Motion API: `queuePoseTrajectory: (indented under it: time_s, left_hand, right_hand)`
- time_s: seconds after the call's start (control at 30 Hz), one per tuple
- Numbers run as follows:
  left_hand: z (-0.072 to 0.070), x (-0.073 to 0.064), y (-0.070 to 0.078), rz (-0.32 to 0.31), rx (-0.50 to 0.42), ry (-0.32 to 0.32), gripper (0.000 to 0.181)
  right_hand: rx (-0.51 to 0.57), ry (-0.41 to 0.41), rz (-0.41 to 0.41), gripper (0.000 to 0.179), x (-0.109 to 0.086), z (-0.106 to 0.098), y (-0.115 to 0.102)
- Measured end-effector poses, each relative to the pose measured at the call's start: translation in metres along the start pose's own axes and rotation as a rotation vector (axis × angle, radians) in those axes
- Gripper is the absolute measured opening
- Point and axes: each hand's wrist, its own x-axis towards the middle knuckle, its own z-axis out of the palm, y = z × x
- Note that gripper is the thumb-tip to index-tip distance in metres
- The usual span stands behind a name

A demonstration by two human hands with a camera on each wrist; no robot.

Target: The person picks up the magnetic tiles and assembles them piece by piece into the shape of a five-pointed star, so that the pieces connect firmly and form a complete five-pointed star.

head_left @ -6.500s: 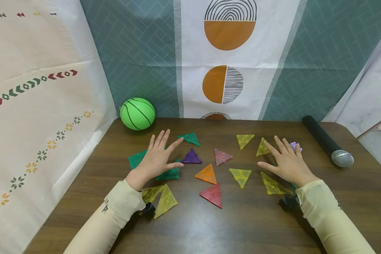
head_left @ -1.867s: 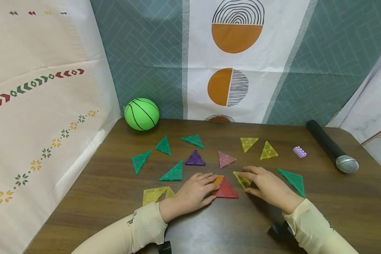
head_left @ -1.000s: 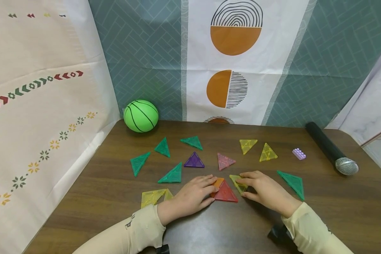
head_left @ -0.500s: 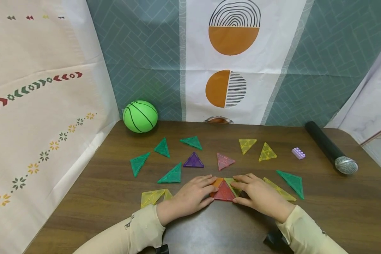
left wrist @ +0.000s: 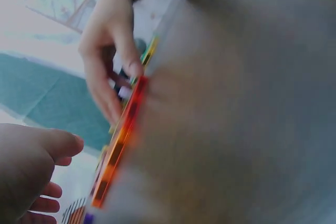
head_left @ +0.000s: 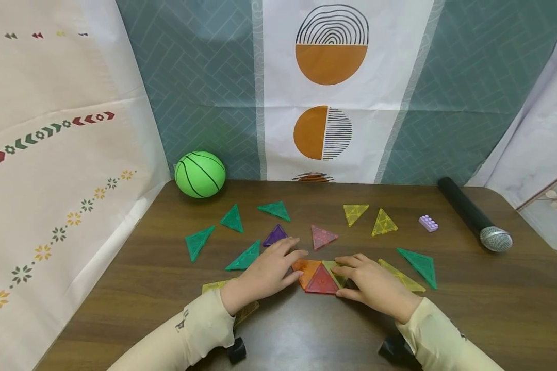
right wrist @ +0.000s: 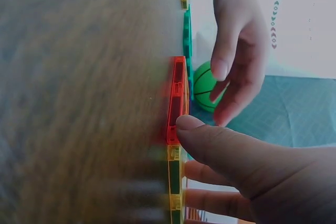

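Three translucent triangular magnetic tiles lie edge to edge in a row: an orange tile, a red tile and a yellow tile. My right hand grips the yellow one at the row's right end, partly covering it. In the right wrist view its thumb lies at the corner where the red tile meets the yellow tile. My left hand hovers just left of the orange tile, fingers spread and holding nothing. In the left wrist view a gap separates it from the orange tile.
Several green triangles lie left, with a purple triangle and pink triangle behind the row. More yellow triangles lie around. A green ball, lilac toy brick and microphone stand further back.
My right hand has brought the yellow tile leftward against the red one. My left hand has come off the orange tile and moved slightly left and up.
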Motion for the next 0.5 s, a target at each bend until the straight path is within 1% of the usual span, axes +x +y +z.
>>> queuePoseTrajectory:
  time_s: [0.1, 0.17, 0.27, 0.37, 0.43, 0.5]
  left_hand:
    - [-0.001, 0.005, -0.009, -0.017, 0.042, 0.028, 0.039]
    - [-0.002, 0.007, -0.014, -0.048, 0.061, 0.027, 0.040]
    - [-0.002, 0.010, -0.020, -0.115, 0.083, 0.008, 0.041]
    - [-0.002, 0.012, -0.024, -0.178, 0.080, -0.014, 0.043]
    - [-0.001, 0.012, -0.025, -0.207, 0.079, -0.032, 0.044]
    - [-0.001, 0.013, -0.026, -0.222, 0.082, -0.054, 0.044]
  right_hand:
    - [-0.005, -0.004, -0.003, 0.046, 0.001, 0.000, 0.000]
    - [-0.007, -0.004, -0.005, 0.047, 0.001, 0.000, -0.001]
    - [-0.007, -0.001, -0.006, 0.047, 0.001, 0.001, -0.001]
    - [-0.008, 0.006, -0.006, 0.047, 0.000, 0.001, 0.000]
    - [-0.010, 0.010, -0.007, 0.047, 0.000, 0.001, 0.000]
    - [-0.013, 0.013, -0.009, 0.047, 0.000, 0.001, 0.001]
